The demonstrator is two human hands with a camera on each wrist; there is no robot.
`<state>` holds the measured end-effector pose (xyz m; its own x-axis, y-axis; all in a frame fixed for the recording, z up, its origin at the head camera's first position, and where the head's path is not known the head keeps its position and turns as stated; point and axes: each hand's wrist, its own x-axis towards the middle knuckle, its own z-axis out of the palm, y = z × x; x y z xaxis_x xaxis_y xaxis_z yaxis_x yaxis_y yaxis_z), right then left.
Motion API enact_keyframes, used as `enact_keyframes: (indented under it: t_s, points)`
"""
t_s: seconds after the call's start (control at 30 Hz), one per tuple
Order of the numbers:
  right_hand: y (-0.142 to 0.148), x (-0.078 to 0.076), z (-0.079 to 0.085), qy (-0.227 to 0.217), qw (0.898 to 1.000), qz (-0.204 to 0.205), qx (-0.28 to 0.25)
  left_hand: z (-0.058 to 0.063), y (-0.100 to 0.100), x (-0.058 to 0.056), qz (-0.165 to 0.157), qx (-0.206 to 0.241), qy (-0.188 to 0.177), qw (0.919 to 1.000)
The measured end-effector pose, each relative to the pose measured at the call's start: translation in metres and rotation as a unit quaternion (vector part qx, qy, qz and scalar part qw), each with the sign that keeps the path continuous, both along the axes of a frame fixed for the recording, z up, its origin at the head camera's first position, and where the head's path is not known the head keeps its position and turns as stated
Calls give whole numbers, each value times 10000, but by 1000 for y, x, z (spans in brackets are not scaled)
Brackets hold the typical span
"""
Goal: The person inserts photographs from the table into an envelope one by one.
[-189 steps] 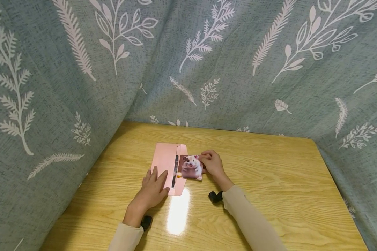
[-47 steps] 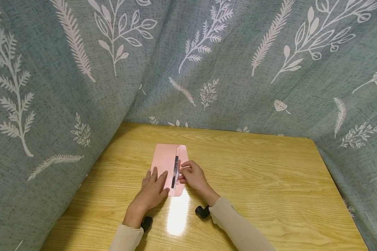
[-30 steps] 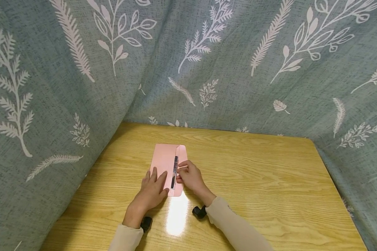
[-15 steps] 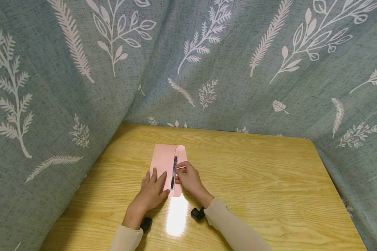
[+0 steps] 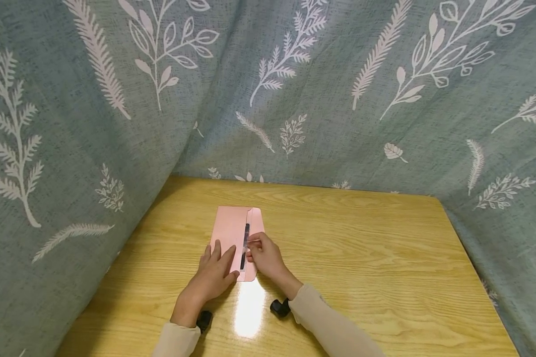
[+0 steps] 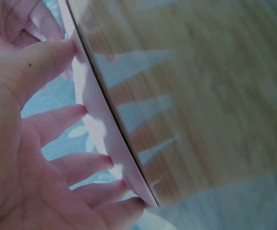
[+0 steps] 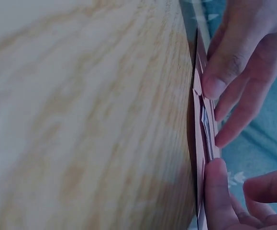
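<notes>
A pink envelope point(image 5: 232, 223) lies on the wooden table, its flap opened out to the right. Dark printed cards point(image 5: 246, 235) show as a narrow strip at its mouth; the rest of them is inside. My left hand point(image 5: 212, 272) rests spread on the envelope's body, fingers fairly straight, thumb beside the mouth. At the flap, my right hand point(image 5: 268, 258) touches the mouth with its fingertips, against the card edges. In the right wrist view, a fingertip point(image 7: 217, 170) presses at the opening, close to the thin card edges point(image 7: 206, 127). The hamster picture is out of sight.
The wooden table point(image 5: 362, 248) extends right of the hands, with a bright light reflection in front of the envelope. A grey-green leaf-patterned curtain point(image 5: 317, 99) hangs behind and at the sides. Black wrist cameras point(image 5: 280, 308) sit on both wrists.
The hamster card, pulled partly out in the oldest frame, has slid left into the envelope under my right hand. My right hand has followed it to the mouth; the left has stayed.
</notes>
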<state>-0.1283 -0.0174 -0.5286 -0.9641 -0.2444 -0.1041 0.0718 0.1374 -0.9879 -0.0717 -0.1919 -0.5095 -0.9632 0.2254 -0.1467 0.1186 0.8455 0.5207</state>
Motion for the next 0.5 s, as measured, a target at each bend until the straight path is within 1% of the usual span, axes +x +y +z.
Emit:
enact_keyframes:
  t_s: [0.1, 0.2, 0.3, 0.33, 0.43, 0.5]
  points:
    - [1, 1, 0, -15, 10000, 34, -57, 2, -1, 1, 20, -19, -73, 10000]
    - [3, 7, 16, -17, 9999, 75, -151, 3, 0, 1, 39, -69, -122, 9999]
    - [4, 7, 18, -57, 9997, 89, -209, 2, 0, 1, 25, -106, -103, 9999]
    - [5, 6, 18, -54, 9997, 101, -217, 2, 0, 1, 18, -122, -100, 9999]
    - [6, 1, 3, -110, 9997, 153, -179, 1, 0, 1, 5, -120, -84, 9999]
    - [9, 0, 2, -102, 9996, 222, -150, 1, -1, 1, 16, -160, -70, 9998]
